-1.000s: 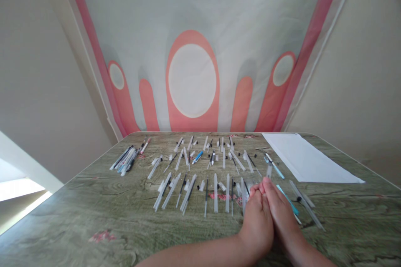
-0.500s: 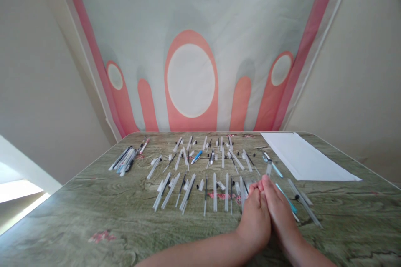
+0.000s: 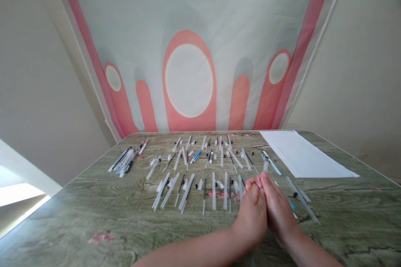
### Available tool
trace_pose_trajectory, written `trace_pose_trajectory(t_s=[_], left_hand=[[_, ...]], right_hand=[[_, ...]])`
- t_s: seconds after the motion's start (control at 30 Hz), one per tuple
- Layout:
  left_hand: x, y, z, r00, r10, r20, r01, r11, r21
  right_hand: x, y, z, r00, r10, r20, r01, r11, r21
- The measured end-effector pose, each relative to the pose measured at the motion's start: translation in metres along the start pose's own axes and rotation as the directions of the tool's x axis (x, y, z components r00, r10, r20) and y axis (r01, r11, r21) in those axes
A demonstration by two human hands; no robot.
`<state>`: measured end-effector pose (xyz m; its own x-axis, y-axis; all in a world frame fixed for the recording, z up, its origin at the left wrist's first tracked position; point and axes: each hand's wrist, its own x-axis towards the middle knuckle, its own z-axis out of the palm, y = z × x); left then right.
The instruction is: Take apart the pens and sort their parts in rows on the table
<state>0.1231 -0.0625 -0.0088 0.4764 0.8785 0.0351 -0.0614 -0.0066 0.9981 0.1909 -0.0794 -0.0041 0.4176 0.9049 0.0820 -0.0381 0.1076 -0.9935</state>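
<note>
My left hand (image 3: 250, 210) and my right hand (image 3: 277, 206) are pressed side by side low over the green marbled table (image 3: 94, 217), fingers closed and fingertips meeting. A clear pen barrel (image 3: 265, 163) sticks up past the fingertips; which hand grips it is hidden. Rows of clear pen barrels (image 3: 188, 185), black refills (image 3: 204, 194) and small caps lie spread to the left of the hands. A teal pen (image 3: 291, 204) lies just right of my right hand.
A bundle of assembled pens (image 3: 125, 159) lies at the table's far left. A white paper sheet (image 3: 300, 154) covers the far right corner. More clear barrels (image 3: 302, 198) lie right of the hands. A pink and white cloth (image 3: 188, 79) hangs behind the table.
Both hands have shifted slightly toward the far side and a little left, staying pressed together. The parts on the table have not moved.
</note>
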Motion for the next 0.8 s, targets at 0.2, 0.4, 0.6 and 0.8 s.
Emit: trace_pose_trajectory(t_s=[0.2,0.4,0.6,0.8], left_hand=[[-0.005,0.005,0.006,0.998,0.041,-0.053,-0.04,0.999,0.008],[-0.005,-0.003,0.006,0.997,0.041,-0.067,-0.043,0.999,-0.031],[-0.005,-0.005,0.009,0.998,0.003,-0.066,-0.01,0.995,-0.103],[-0.003,-0.005,0.002,0.997,0.033,-0.065,-0.043,0.989,-0.144]], right_hand=[[0.001,0.007,-0.004,0.996,0.086,-0.02,-0.087,0.996,-0.007],[0.002,0.005,-0.001,0.997,0.064,-0.05,-0.066,0.997,-0.027],[0.002,0.009,-0.002,0.994,0.071,-0.077,-0.074,0.997,-0.03],[0.002,0.005,-0.001,0.999,0.026,-0.038,-0.026,1.0,0.01]])
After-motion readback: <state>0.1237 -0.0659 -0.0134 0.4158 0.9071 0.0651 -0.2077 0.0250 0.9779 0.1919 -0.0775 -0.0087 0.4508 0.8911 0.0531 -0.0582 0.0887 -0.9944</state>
